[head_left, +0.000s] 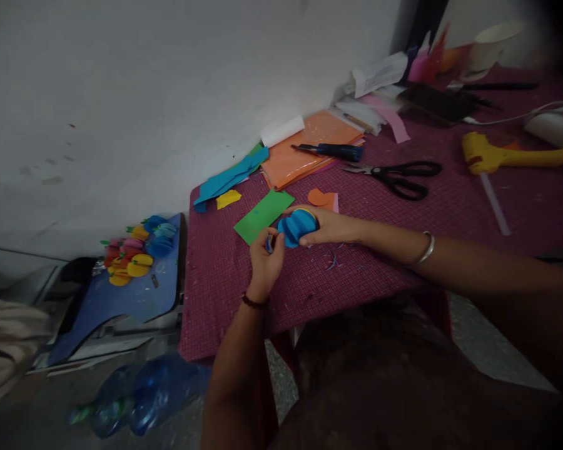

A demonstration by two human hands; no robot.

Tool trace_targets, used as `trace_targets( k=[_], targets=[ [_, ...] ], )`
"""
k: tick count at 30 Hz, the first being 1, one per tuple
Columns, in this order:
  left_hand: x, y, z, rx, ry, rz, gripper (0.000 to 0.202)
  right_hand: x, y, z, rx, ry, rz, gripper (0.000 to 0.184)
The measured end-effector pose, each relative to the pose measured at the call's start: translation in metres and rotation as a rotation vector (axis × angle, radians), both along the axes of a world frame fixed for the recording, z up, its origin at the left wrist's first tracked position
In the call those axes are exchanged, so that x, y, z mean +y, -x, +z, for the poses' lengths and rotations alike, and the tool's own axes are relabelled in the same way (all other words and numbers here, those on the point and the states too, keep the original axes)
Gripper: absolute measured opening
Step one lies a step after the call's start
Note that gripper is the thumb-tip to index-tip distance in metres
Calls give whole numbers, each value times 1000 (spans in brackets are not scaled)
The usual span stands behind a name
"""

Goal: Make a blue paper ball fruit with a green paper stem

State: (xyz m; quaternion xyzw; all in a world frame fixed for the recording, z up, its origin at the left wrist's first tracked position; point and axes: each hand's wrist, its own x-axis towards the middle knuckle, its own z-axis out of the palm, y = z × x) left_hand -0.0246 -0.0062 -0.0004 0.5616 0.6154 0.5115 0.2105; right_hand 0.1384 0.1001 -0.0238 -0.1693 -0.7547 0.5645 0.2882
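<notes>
Between my two hands is a blue folded-paper ornament [294, 227] with rounded layers and a thin yellow edge at its top right. My left hand [267, 256] pinches its left side; a small dark blue and orange bit, too small to name, shows by those fingers. My right hand [323, 226] wraps round its right side, thumb below and fingers above. A green paper sheet [263, 215] lies just behind my left hand. Orange paper cut with rounded edges [323, 199] lies behind my right hand.
Scissors [394, 175], a box cutter [331, 150] on orange sheets [309, 165] and a yellow glue gun [492, 153] lie on the red checked table [229, 300]. Finished paper ornaments [138, 250] sit on a blue board [154, 300] at left. Large plastic bottles [145, 394] lie on the floor.
</notes>
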Motion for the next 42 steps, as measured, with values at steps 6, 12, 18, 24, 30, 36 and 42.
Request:
trace_targets(
  k=[6,12,18,24,30,36,42],
  targets=[
    [-3,-3,2,-5,12,-22,19,-2,3,-3,-79,-140,-81,66],
    [-1,-4,0,-15,7,35,16,-7,-2,6,23,206,181,69],
    [0,-1,1,-51,31,49,19,-6,-9,13,137,555,275,54],
    [4,2,-5,-323,129,18,25,-2,-9,7,154,612,310,52],
    [4,3,-8,-381,160,-12,27,-2,-7,7,148,499,270,55],
    [0,-3,-6,-336,149,-42,30,-7,2,1,31,316,66,59],
    [-2,-6,0,-171,137,-35,21,-5,1,1,4,96,-41,55]
  ],
)
